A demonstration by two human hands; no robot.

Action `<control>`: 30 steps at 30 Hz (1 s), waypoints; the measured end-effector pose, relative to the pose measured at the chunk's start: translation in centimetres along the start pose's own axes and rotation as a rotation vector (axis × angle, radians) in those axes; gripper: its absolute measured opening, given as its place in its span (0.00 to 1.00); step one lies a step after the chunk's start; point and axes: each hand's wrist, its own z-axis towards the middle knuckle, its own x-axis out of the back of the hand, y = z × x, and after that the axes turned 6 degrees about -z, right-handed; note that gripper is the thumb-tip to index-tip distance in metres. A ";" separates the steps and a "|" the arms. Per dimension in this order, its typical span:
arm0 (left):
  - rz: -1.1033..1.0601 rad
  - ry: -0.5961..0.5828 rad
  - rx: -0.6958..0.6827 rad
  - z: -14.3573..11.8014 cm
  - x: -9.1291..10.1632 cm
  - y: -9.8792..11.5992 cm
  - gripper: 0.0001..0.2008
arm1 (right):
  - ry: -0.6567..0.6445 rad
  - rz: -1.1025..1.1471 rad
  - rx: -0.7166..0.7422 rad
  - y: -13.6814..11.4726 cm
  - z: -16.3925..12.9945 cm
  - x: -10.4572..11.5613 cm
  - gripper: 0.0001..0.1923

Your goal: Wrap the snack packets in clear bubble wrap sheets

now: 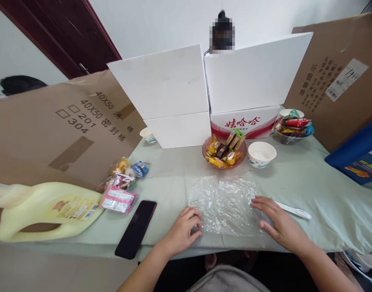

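A clear, crinkled plastic bag or sheet (222,207) lies flat on the cloth-covered table in front of me. At its lower left edge rests my left hand (183,230), open, fingers loosely bent and the thumb apart from them. My right hand (275,223) is open over the right edge of the plastic, its fingers spread and stretched out. Neither hand visibly holds anything. Beside the right hand lies a slim white plastic handle (297,211); its other end is partly hidden by that hand. Behind the plastic stands a pink glass bowl (208,159) of wrapped snacks.
A white paper bowl (261,155) stands right of the snacks. Left are a black phone (136,229), snack packets (118,198) and a yellow jug (49,202) on its side. White panels (176,89) and cardboard (64,134) wall the table. Another person's head (221,34) shows behind.
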 end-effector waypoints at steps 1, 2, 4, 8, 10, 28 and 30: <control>-0.009 0.001 -0.003 -0.2 -0.1 0.0 0.08 | -0.062 0.036 0.040 -0.4 -0.6 0.3 0.29; -0.017 -0.001 -0.008 -0.3 -0.2 0.0 0.08 | -0.118 0.061 0.074 -0.8 -1.2 0.4 0.35; -0.039 -0.005 -0.023 -0.4 -0.3 -0.1 0.09 | -0.184 0.080 0.091 -1.4 -2.2 0.0 0.39; -0.092 0.110 -0.030 0.4 -0.4 -0.8 0.10 | -0.133 0.073 0.030 -2.0 -3.2 -1.5 0.14; -0.044 0.163 0.006 1.1 -0.4 -1.1 0.14 | -0.088 0.080 0.025 -2.0 -3.3 -1.9 0.12; -0.401 -0.062 0.271 2.7 2.5 -0.6 0.02 | 0.047 0.209 -0.348 -2.0 -2.4 -2.0 0.15; -0.177 0.042 0.223 4.4 3.0 -0.3 0.04 | 0.096 0.169 -0.426 -1.9 -0.9 -2.3 0.16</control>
